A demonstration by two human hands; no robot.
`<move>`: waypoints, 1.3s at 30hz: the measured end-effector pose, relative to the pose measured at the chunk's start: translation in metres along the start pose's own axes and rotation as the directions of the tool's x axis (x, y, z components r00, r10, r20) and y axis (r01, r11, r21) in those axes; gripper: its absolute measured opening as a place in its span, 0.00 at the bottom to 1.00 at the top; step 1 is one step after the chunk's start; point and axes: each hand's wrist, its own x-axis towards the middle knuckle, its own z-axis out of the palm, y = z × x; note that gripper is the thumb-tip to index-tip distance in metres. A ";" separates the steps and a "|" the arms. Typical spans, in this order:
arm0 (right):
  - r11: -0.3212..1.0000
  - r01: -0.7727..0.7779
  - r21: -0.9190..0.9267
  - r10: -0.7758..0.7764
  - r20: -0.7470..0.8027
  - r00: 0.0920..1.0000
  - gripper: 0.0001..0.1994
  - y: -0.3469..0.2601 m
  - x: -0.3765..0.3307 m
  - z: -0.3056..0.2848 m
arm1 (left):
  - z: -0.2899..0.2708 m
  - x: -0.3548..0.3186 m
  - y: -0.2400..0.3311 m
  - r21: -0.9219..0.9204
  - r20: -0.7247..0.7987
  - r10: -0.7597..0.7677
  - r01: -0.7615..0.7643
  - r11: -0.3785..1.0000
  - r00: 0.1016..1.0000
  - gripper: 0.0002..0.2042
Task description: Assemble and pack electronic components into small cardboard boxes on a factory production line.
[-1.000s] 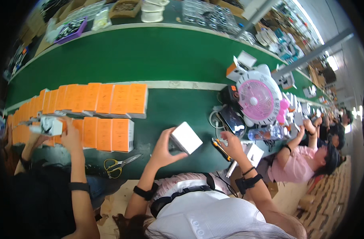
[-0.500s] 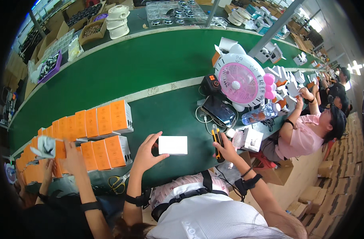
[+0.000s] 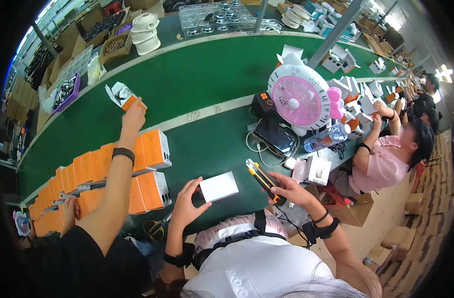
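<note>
A small white box (image 3: 219,186) lies at the middle of the near green bench, slightly turned. My left hand (image 3: 186,204) is curved round its left end, thumb at the near corner and fingers at the far corner. To the right, my right hand (image 3: 292,190) grips a yellow and black utility knife (image 3: 263,180), its front end pointing up and left over the bench. Whether the blade is out is too small to tell. A pair of scissors (image 3: 156,227) lies left of my left wrist, partly under a co-worker's arm.
Rows of orange and white boxes (image 3: 145,192) stand at left. A co-worker's hand (image 3: 134,116) holds an opened box (image 3: 121,95) over the green belt (image 3: 202,69). A pink and white fan (image 3: 299,99), phone (image 3: 274,136), cables and bottle (image 3: 327,138) stand at right, near another person (image 3: 381,159).
The white box has turned slightly anticlockwise under my left hand. My right hand has swung the knife's front end leftward. The co-worker at left has carried an opened box out over the belt.
</note>
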 end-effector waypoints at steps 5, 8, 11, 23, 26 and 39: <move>0.993 0.022 -0.114 -0.028 -0.052 0.998 0.21 -0.001 0.004 0.011 | -0.009 0.005 0.000 -0.046 0.066 -0.002 0.005 0.999 0.998 0.35; 0.995 0.017 -0.097 -0.030 -0.134 0.991 0.18 -0.003 0.008 0.015 | -0.011 0.006 0.001 -0.069 0.080 -0.009 0.015 0.997 0.997 0.35; 0.997 0.032 -0.072 -0.044 -0.167 0.985 0.17 -0.005 0.012 0.016 | -0.012 0.004 0.000 -0.085 0.064 0.014 -0.008 0.996 0.998 0.34; 0.991 0.090 -0.099 -0.090 0.003 0.996 0.20 -0.026 -0.017 0.014 | 0.021 0.008 0.020 0.283 0.101 0.058 -0.084 0.955 0.993 0.33; 0.979 0.163 -0.123 -0.169 -0.040 0.985 0.17 -0.024 -0.025 0.013 | 0.030 0.012 0.030 0.139 0.142 -0.022 0.002 0.990 0.990 0.33; 0.972 0.233 -0.023 -0.229 -0.306 0.924 0.15 -0.017 -0.046 0.009 | 0.083 0.036 0.065 0.340 0.328 0.285 -0.394 0.854 0.900 0.31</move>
